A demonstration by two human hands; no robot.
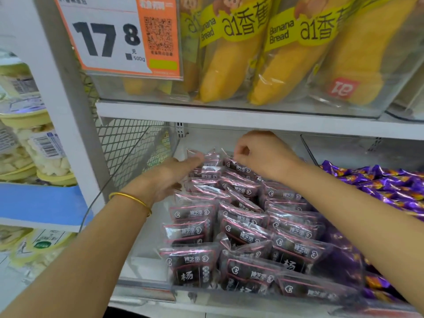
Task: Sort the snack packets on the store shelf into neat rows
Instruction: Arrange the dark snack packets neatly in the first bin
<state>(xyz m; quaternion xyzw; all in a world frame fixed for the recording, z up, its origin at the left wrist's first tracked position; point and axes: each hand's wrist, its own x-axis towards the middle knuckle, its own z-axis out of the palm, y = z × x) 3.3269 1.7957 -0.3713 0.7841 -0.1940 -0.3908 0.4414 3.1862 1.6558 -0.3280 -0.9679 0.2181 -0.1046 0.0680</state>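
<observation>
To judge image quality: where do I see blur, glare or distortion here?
Head view: the left hand is motion-blurred; glare streaks the banana bread bags and the snack packets; the wide lens tilts the shelf post; the jars at left look soft.

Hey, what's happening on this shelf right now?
A person is tidying dark, pink-edged snack packets in a clear bin. The right hand pinches the top of a back-row packet. The left hand, fingers straight, touches the packets beside it. Most rows look roughly lined up. Purple wrappers fill the neighbouring bin.
</observation>
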